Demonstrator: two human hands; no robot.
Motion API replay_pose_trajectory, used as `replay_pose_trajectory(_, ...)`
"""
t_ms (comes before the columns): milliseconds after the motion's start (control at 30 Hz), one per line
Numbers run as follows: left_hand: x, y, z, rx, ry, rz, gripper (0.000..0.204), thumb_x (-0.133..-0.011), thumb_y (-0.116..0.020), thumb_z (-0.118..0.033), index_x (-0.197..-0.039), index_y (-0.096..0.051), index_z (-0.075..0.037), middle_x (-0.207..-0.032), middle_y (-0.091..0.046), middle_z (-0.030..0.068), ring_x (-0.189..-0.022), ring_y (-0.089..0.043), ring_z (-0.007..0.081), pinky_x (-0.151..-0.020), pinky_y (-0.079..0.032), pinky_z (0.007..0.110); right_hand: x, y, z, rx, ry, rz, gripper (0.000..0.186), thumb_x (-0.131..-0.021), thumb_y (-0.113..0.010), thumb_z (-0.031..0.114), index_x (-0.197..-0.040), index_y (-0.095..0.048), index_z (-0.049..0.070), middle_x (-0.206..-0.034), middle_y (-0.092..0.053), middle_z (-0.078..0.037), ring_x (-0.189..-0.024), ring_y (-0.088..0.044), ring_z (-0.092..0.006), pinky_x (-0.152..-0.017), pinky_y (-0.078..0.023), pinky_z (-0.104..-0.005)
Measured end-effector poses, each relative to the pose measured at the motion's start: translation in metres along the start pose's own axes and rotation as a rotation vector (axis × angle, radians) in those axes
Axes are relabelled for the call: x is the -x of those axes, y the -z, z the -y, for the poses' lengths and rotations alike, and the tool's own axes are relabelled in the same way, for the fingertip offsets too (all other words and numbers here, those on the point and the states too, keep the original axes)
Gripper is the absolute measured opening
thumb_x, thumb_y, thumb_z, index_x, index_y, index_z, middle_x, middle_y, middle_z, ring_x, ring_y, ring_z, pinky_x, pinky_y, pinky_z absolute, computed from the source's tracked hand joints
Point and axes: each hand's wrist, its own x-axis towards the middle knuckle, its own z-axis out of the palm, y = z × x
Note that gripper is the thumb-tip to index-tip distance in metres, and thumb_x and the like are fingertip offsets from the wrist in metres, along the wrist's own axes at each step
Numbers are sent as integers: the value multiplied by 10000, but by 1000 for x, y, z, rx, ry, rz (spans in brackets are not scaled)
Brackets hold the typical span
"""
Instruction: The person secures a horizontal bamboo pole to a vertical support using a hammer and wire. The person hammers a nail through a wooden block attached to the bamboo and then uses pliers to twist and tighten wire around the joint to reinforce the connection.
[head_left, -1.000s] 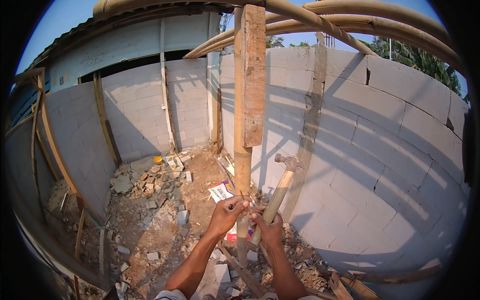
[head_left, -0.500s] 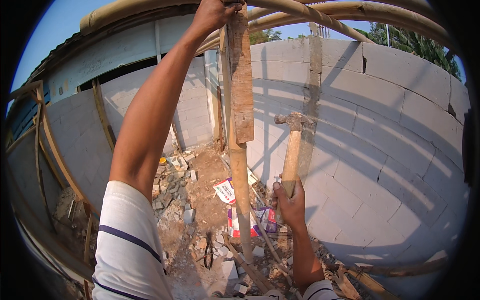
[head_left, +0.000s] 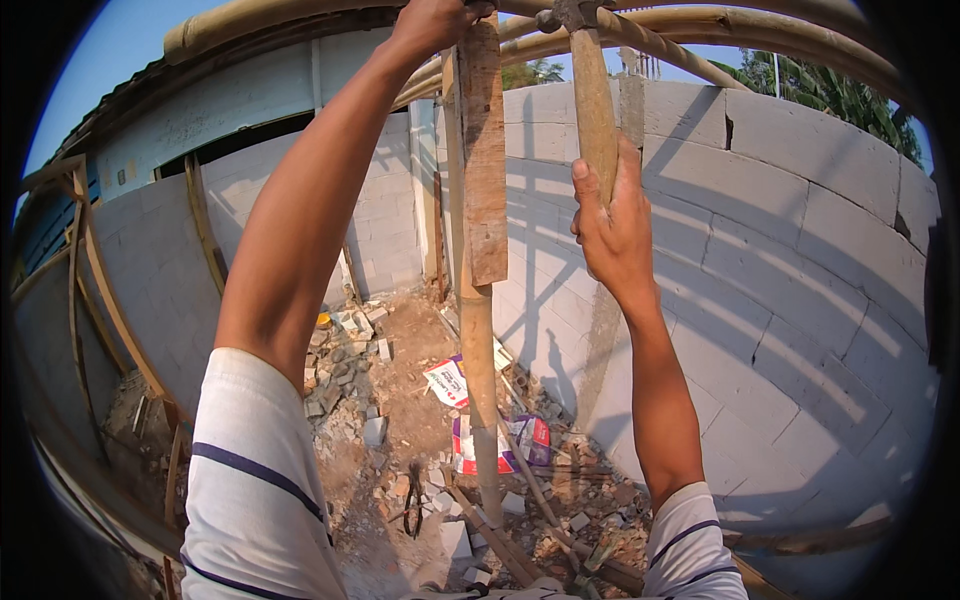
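Note:
My right hand is wrapped round the wooden handle of a hammer, raised upright to the right of the plank. Its rusty metal head reaches the top edge of the view, beside the bamboo poles. High up, my left hand is closed at the upper end of a reddish wooden plank. The top edge cuts off some of its fingers, so I cannot make out what they pinch. The plank hangs upright against a bamboo post that runs down to the rubble.
Bamboo poles cross overhead. A grey block wall stands close on the right, another behind. Broken blocks, pliers-like dark tool, printed sacks and sticks litter the ground. A timber frame stands left.
My right hand has lifted the hammer from below the plank's lower end up to the overhead poles. My left hand and the plank stay nearly in place.

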Motion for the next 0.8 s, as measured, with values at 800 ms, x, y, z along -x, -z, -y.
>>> replay_pose_trajectory(800, 12, 7, -12, 47, 191, 30, 281, -945, -541, -176, -1092, -745, -52, -1067, -739, 154, -993, -691, 246, -885, -515, 371, -63, 5, 39, 146, 199, -36, 448, -1004, -519, 299, -1389, -418, 92, -981, -684, -291, -937, -639, -529, -801, -499, -564)
